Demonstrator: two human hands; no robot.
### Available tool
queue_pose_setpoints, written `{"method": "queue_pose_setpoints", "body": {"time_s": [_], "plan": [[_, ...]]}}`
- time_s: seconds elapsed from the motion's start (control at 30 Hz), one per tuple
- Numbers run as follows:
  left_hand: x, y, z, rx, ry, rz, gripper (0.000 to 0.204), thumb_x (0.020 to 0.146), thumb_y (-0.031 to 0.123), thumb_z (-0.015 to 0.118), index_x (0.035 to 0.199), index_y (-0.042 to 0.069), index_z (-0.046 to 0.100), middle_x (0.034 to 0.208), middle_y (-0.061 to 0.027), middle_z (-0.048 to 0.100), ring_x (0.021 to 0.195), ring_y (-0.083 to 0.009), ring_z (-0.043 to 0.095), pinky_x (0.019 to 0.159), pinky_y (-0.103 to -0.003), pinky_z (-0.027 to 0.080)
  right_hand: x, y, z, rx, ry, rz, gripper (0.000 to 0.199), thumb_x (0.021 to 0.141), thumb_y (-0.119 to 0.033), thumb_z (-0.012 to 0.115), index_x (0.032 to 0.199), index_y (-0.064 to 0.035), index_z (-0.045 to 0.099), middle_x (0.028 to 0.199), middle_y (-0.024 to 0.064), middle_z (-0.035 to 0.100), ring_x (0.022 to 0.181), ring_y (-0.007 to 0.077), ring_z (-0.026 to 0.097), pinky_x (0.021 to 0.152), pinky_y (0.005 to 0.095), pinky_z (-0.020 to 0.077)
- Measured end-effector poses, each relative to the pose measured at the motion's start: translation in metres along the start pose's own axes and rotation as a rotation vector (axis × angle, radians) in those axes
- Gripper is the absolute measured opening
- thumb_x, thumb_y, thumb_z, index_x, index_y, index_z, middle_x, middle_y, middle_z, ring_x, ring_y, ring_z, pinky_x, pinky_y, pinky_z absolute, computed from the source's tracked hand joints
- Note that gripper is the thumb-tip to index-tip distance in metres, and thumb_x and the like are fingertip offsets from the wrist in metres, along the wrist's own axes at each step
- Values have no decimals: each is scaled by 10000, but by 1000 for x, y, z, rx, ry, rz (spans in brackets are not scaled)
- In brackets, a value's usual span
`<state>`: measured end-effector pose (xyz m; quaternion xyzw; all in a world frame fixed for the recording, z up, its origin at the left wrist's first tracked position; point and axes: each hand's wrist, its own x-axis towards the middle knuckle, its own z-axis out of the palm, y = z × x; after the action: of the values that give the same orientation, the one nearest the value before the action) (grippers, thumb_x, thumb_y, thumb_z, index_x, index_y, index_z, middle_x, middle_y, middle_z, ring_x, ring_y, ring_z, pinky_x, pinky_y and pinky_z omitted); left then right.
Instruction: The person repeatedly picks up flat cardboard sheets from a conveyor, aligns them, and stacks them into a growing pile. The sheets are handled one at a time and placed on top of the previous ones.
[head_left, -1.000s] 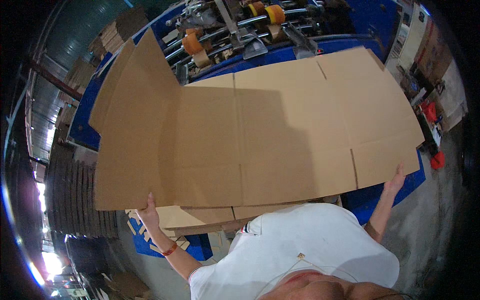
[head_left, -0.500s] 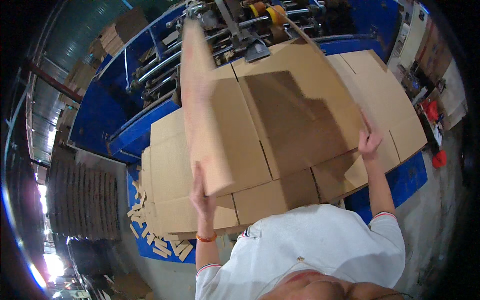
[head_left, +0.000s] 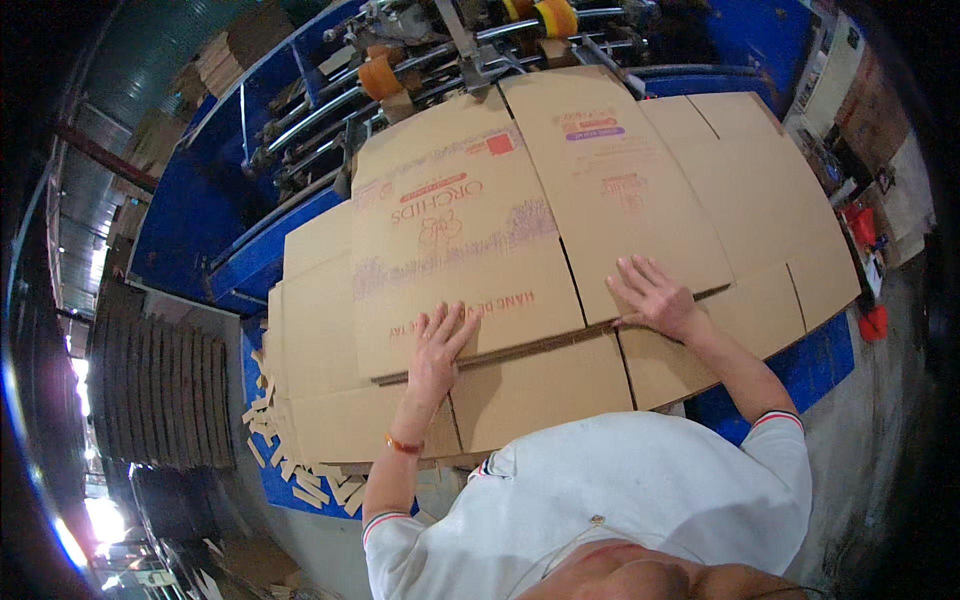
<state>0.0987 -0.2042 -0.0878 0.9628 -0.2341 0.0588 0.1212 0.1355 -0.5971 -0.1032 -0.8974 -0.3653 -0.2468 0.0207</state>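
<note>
A printed, folded cardboard carton (head_left: 560, 200) with red and purple printing lies flat, crossed by a slot between its two panels. Beneath it spreads a wider layer of plain brown cardboard sheets (head_left: 540, 385). My left hand (head_left: 438, 345) rests on the near left part of the carton, its fingers spread across the top. At the near edge of the right panel lies my right hand (head_left: 655, 302), fingers apart on the surface and thumb near the edge. Both palms face down.
Beyond the carton stands a blue machine (head_left: 300, 215) with metal shafts and orange rollers (head_left: 380, 76). Cardboard offcuts (head_left: 310, 485) are scattered at the left on a blue surface. Stacked dark sheets (head_left: 160, 395) stand farther left. A red object (head_left: 872, 322) is at the right.
The cardboard piece that was raised and tilted between my hands now lies flat, printed side up, on the sheets. Both hands have moved inward and lie on top of it.
</note>
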Motion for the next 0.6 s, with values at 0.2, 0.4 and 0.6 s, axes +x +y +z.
{"method": "queue_pose_setpoints", "body": {"time_s": [0.2,0.4,0.6], "plan": [[81,-53,6,95,78,-22,678,771,-92,489,1366,232,475,1433,-77,425,1336,-294,374,1094,-536,255,67,59,59,-46,97,48,552,763,-428,646,1238,-156,575,1235,144,576,1098,313,575,921,393,481],[162,-97,8,389,198,-239,601,821,61,566,1390,183,412,1433,-102,404,1344,-305,343,1083,-568,257,142,89,90,-80,102,316,625,793,-304,668,1351,-130,447,1382,146,445,1266,283,436,1019,440,384],[54,-97,-5,187,446,-479,726,819,196,616,1437,15,279,1468,-188,330,1365,-336,303,1106,-550,191,73,88,80,146,-102,433,645,859,-301,614,1416,-103,355,1465,154,334,1356,336,300,1097,476,266]]}}
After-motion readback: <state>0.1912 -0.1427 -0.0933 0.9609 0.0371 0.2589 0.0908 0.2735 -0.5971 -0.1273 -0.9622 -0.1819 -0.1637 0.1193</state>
